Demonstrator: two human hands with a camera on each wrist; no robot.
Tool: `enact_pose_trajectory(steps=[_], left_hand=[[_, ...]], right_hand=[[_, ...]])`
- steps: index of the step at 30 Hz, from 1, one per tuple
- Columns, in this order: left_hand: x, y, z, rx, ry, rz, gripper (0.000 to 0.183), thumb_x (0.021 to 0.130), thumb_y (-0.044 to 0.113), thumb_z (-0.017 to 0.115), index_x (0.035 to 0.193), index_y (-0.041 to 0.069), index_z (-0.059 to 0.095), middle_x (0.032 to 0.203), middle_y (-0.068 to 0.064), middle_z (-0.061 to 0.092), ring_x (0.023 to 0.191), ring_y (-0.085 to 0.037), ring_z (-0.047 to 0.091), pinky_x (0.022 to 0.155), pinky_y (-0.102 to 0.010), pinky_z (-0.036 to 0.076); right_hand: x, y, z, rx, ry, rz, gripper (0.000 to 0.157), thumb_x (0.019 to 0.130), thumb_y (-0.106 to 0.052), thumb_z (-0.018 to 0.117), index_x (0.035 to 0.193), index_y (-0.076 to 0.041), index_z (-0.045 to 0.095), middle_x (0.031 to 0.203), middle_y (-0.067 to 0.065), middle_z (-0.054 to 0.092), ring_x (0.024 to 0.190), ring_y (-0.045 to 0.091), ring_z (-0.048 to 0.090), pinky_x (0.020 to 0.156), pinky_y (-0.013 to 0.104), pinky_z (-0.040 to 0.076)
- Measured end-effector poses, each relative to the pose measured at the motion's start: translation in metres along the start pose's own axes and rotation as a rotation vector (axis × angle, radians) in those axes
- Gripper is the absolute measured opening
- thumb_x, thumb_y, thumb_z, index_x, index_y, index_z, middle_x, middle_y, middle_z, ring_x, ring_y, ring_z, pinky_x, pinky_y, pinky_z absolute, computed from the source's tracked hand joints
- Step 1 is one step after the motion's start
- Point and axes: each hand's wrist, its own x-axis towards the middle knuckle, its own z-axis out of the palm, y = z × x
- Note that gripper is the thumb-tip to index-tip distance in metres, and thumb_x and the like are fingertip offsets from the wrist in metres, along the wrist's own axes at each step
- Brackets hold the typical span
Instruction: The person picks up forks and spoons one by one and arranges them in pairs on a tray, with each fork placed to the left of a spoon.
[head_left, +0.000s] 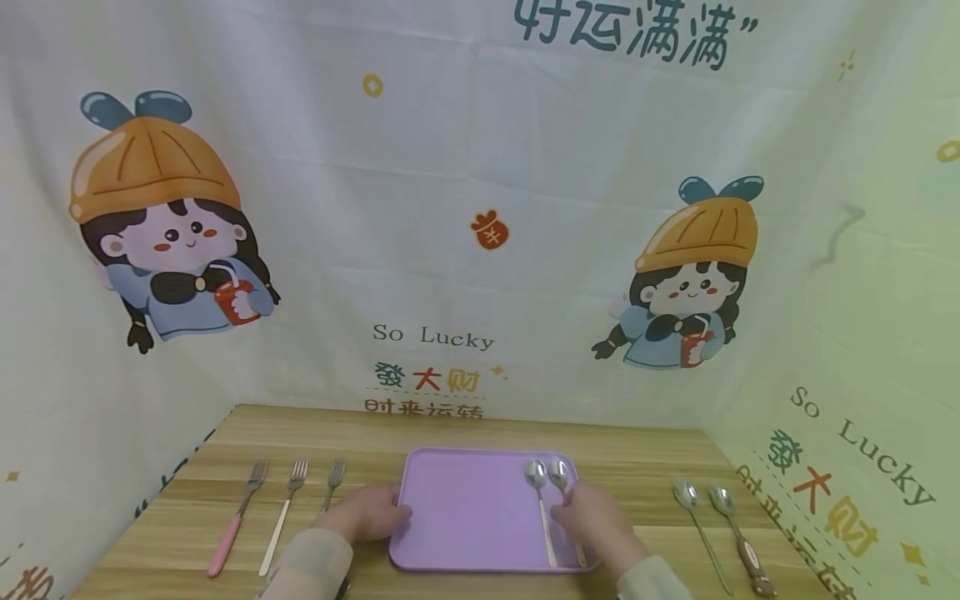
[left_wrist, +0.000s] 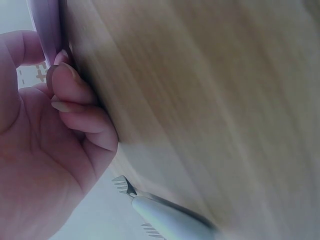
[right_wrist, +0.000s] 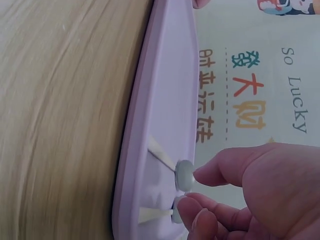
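Observation:
A purple tray [head_left: 465,508] lies on the wooden table. My left hand [head_left: 367,512] grips its left rim, thumb on top and fingertips curled at the underside, as the left wrist view shows. Two spoons lie side by side toward the tray's right end, bowls away from me: the left spoon [head_left: 545,521] and the right spoon [head_left: 557,473]. Over the right spoon is my right hand [head_left: 600,521], covering part of its handle. In the right wrist view, its thumb and fingers [right_wrist: 220,210] are spread apart close to the spoon bowls [right_wrist: 184,176], with nothing pinched between them.
Left of the tray lie a pink-handled fork [head_left: 227,542], a pale-handled fork [head_left: 281,521] and a third fork [head_left: 336,475], partly behind my left hand. To the right lie a slim spoon [head_left: 705,537] and a brown-handled spoon [head_left: 750,558]. A printed cloth [head_left: 420,250] hangs around the table [head_left: 637,467].

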Motion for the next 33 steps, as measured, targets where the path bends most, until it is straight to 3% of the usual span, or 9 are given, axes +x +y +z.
enact_pose_trajectory(steps=[12, 16, 21, 33], left_hand=[[-0.001, -0.001, 0.001, 0.003, 0.013, 0.005, 0.027, 0.102, 0.03, 0.063, 0.118, 0.012, 0.076, 0.109, -0.008, 0.076, 0.097, -0.025, 0.066, 0.104, -0.058, 0.056], [-0.001, -0.001, 0.001, 0.003, 0.018, 0.016, 0.031, 0.101, 0.03, 0.064, 0.122, 0.012, 0.076, 0.114, -0.01, 0.078, 0.102, -0.027, 0.069, 0.108, -0.06, 0.055], [0.0, -0.003, 0.002, 0.0, 0.021, 0.017, 0.031, 0.101, 0.031, 0.064, 0.123, 0.012, 0.076, 0.113, -0.009, 0.078, 0.103, -0.027, 0.07, 0.107, -0.061, 0.055], [0.0, -0.004, 0.003, -0.012, 0.018, 0.018, 0.03, 0.102, 0.03, 0.063, 0.122, 0.013, 0.076, 0.109, -0.007, 0.076, 0.097, -0.024, 0.065, 0.104, -0.058, 0.056]], right_hand=[[-0.001, 0.017, -0.016, 0.05, 0.008, 0.045, 0.021, 0.096, -0.021, 0.073, 0.081, -0.008, 0.067, 0.072, 0.005, 0.06, 0.066, 0.018, 0.054, 0.058, 0.029, 0.044], [-0.002, 0.026, -0.025, 0.071, 0.004, 0.064, 0.02, 0.098, -0.022, 0.073, 0.089, -0.004, 0.069, 0.081, 0.007, 0.067, 0.074, 0.023, 0.061, 0.066, 0.037, 0.054], [-0.001, 0.039, -0.035, 0.058, 0.007, 0.076, 0.026, 0.1, -0.026, 0.073, 0.098, 0.0, 0.072, 0.086, 0.008, 0.071, 0.078, 0.024, 0.065, 0.068, 0.038, 0.057], [0.002, 0.084, -0.052, -0.035, 0.031, 0.079, 0.031, 0.102, -0.028, 0.066, 0.086, -0.001, 0.072, 0.076, 0.006, 0.068, 0.07, 0.021, 0.062, 0.064, 0.036, 0.053]])
